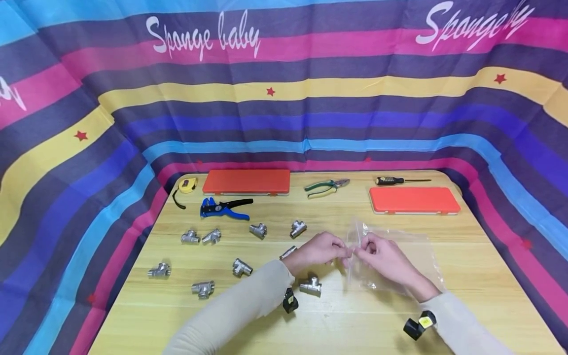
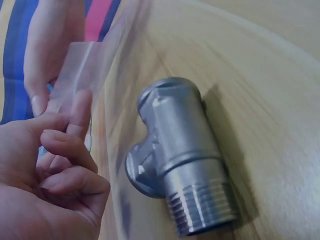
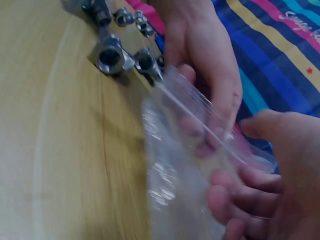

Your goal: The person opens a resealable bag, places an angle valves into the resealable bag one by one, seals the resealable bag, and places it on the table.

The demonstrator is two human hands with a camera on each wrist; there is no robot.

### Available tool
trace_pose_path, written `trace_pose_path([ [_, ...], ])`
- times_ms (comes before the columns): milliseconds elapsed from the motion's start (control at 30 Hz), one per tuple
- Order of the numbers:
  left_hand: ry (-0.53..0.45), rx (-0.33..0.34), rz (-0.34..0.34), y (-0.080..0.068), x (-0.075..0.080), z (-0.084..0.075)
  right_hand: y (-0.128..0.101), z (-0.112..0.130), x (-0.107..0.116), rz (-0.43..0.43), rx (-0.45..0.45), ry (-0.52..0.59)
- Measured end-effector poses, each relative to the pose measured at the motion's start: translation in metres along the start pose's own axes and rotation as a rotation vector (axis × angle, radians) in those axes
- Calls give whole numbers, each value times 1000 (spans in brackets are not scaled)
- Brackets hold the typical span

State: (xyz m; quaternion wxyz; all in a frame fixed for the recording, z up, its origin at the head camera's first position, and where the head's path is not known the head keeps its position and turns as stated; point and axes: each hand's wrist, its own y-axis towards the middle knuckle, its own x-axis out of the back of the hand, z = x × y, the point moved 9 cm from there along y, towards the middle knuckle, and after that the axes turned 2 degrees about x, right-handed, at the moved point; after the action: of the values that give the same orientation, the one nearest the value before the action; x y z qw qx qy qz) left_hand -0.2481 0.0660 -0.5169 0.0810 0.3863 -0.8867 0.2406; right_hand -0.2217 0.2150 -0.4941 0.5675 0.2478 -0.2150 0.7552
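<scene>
A clear zip-lock plastic bag [image 1: 406,254] is held up at its mouth between both hands, its body trailing right over the table. My left hand [image 1: 323,250] pinches the zip edge from the left, and its fingertips show through the film in the right wrist view. From the other side my right hand [image 1: 386,259] grips the same edge, thumb and fingers close to the left fingertips. Below the left wrist lies a metal tee pipe fitting [image 1: 311,286], large in the left wrist view with its threaded end. Another tee fitting [image 1: 288,252] is partly hidden behind the left hand.
Several more tee fittings [image 1: 241,267] are scattered over the table's left half. Along the back lie a yellow tape measure [image 1: 188,185], blue wire strippers [image 1: 226,209], green-handled pliers [image 1: 327,187], a screwdriver [image 1: 401,181] and two red cases [image 1: 246,181]. Striped cloth surrounds the table.
</scene>
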Motion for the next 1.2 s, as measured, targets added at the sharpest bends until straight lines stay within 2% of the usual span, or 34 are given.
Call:
trace_pose_path([
  [133,-79,5,-1,4,1,2,-5,1,-15,135,19,54],
  [333,-74,11,55,2,-3,3,-5,-1,-14,156,22,107],
  [400,-38,8,45,0,-2,2,-6,-3,-11,157,17,112],
  [600,168,44,-80,-5,11,6,-9,-3,8,154,-6,114],
  [733,203,42,-130,-5,17,5,-10,1,17,150,7,91],
  [833,203,-1,-205,-5,23,-1,-8,4,17,126,18,47],
  [900,189,-49,-278,-6,28,-9,-7,7,14,98,30,8],
  [967,170,-100,-320,-6,29,-17,-5,11,10,70,60,-46],
  [1033,145,-118,-308,-4,25,-21,-5,15,3,59,102,-83],
  [1200,128,-46,-228,1,10,-15,-7,20,-16,106,237,-114],
])
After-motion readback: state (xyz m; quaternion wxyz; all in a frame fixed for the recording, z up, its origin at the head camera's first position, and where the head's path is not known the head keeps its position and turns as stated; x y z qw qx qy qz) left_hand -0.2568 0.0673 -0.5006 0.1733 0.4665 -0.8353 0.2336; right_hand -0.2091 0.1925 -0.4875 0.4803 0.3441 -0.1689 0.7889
